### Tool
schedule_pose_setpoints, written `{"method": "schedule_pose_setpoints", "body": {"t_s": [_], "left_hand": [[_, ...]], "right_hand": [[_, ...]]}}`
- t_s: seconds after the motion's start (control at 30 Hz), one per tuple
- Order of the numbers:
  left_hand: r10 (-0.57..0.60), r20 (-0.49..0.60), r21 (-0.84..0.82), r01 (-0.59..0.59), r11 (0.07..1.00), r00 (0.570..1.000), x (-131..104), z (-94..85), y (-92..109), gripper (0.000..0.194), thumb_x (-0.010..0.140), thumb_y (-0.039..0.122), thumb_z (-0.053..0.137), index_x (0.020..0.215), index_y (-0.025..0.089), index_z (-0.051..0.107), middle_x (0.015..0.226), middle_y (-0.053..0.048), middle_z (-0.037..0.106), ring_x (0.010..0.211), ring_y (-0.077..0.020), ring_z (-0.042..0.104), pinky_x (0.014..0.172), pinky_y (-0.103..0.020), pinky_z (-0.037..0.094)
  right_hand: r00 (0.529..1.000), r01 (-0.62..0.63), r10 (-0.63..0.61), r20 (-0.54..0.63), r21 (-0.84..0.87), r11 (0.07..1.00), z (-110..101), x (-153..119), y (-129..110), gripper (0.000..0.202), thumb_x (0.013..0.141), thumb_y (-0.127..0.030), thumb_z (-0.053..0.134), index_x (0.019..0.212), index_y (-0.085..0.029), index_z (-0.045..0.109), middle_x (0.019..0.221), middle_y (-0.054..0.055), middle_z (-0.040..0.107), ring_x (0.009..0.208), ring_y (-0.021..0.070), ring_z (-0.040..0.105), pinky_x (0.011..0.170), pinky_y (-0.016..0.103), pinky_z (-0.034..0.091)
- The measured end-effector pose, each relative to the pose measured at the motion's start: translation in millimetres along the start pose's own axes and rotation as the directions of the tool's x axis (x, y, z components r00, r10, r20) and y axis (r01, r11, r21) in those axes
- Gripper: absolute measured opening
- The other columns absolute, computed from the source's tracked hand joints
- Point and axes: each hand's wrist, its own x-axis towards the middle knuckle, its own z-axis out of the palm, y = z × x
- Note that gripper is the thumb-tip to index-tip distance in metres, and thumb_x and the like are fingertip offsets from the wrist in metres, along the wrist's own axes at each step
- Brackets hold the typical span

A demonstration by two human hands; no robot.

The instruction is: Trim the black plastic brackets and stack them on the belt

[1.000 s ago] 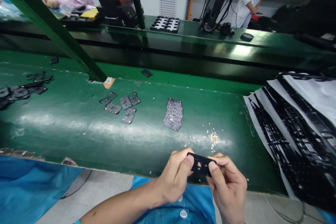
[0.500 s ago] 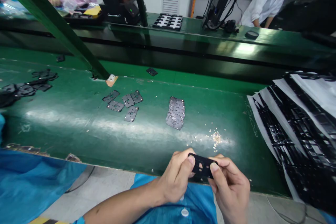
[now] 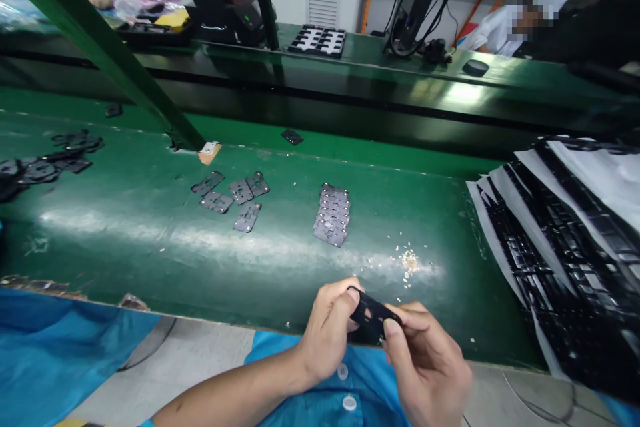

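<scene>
A flat black plate with cut-outs is held between both hands just above the bench's near edge. My left hand pinches its left end, thumb on top. At the other end, my right hand grips with thumb and fingers closed on it. Beyond the hands lies a pile of tiny pale bits, with more scattered about. An overlapping row of similar dark plates lies further up the bench. To its left, several loose plates are spread out.
Black parts on white sheets are stacked at the right. A heap of dark plates lies at far left. One plate sits in the channel. A slanted green post crosses the left. Two people work across the bench.
Both hands have shifted slightly left with the black plate, which is now tilted more, its right end lower. The person at the far right has leaned lower.
</scene>
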Motion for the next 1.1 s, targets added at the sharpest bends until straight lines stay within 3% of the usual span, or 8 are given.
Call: {"method": "schedule_pose_setpoints", "body": {"t_s": [0.13,0.3,0.47,0.6,0.73,0.87,0.97,1.1], "left_hand": [[-0.087,-0.086,-0.001,0.087,0.996,0.993,-2,3.1,5,0.039,0.1,0.043,0.041,0.067,0.023,0.04,0.064,0.002,0.043,0.061,-0.0145,0.038,0.054,-0.026,0.032],[-0.003,-0.06,0.153,0.012,0.988,0.998,-5,0.1,5,0.043,0.106,0.042,0.037,0.068,0.024,0.035,0.063,0.003,0.039,0.059,-0.014,0.036,0.055,-0.027,0.029],[0.116,-0.007,0.228,-0.111,0.967,0.993,-11,-2.9,-1,0.046,0.112,0.045,0.033,0.07,0.024,0.032,0.063,0.005,0.032,0.057,-0.0128,0.031,0.056,-0.028,0.027],[0.208,0.027,0.313,-0.206,0.927,0.978,-12,-2.7,-1,0.045,0.113,0.043,0.031,0.072,0.024,0.032,0.064,0.005,0.03,0.056,-0.013,0.032,0.057,-0.029,0.026],[0.146,0.079,0.335,-0.165,0.928,0.986,-11,-7.6,1,0.045,0.112,0.043,0.031,0.073,0.023,0.036,0.063,0.006,0.032,0.056,-0.013,0.035,0.057,-0.029,0.027],[0.025,0.095,0.343,-0.056,0.938,0.995,-13,-26.7,3,0.038,0.109,0.046,0.044,0.079,0.022,0.044,0.066,0.006,0.04,0.06,-0.0129,0.038,0.058,-0.026,0.029],[-0.028,0.045,0.367,0.01,0.93,0.999,-10,-48.6,7,0.036,0.105,0.049,0.053,0.082,0.022,0.045,0.066,0.008,0.039,0.06,-0.012,0.037,0.058,-0.024,0.03],[0.029,-0.039,0.572,-0.002,0.821,0.999,16,-80.8,17,0.035,0.102,0.048,0.052,0.079,0.022,0.044,0.068,0.008,0.039,0.062,-0.0121,0.042,0.06,-0.023,0.035]], "right_hand": [[0.992,-0.124,0.123,0.01,0.079,0.989,5,0,-6,0.01,0.101,-0.025,0.069,0.1,-0.023,0.079,0.076,-0.001,0.062,0.052,0.0089,0.056,0.048,0.02,0.046],[0.942,-0.329,0.335,-0.011,0.16,0.931,5,4,-9,0.021,0.099,-0.039,0.072,0.09,-0.02,0.076,0.067,-0.003,0.058,0.047,0.0075,0.052,0.048,0.02,0.044],[0.95,-0.313,0.304,0.075,0.184,0.932,2,8,1,0.027,0.098,-0.042,0.071,0.086,-0.018,0.074,0.063,-0.003,0.057,0.043,0.0082,0.049,0.043,0.02,0.039],[0.94,-0.338,0.337,0.048,0.25,0.907,3,8,10,0.029,0.097,-0.042,0.073,0.079,-0.019,0.069,0.066,-0.003,0.055,0.046,0.007,0.044,0.041,0.017,0.036],[0.92,-0.384,0.391,0.034,0.288,0.877,3,5,23,0.03,0.095,-0.041,0.075,0.077,-0.02,0.064,0.071,-0.003,0.055,0.049,0.0064,0.039,0.04,0.015,0.032],[0.91,-0.401,0.413,0.021,0.283,0.871,8,6,32,0.031,0.095,-0.042,0.076,0.078,-0.019,0.064,0.074,-0.003,0.058,0.049,0.0055,0.039,0.042,0.016,0.032],[0.907,-0.422,0.414,0.078,0.195,0.886,18,9,34,0.029,0.095,-0.046,0.076,0.089,-0.018,0.071,0.064,-0.004,0.056,0.047,0.007,0.044,0.044,0.018,0.037],[0.913,-0.403,0.394,0.107,0.088,0.911,30,11,39,0.039,0.091,-0.048,0.079,0.113,-0.015,0.074,0.067,0.0,0.065,0.055,0.0123,0.057,0.053,0.022,0.049]]}}
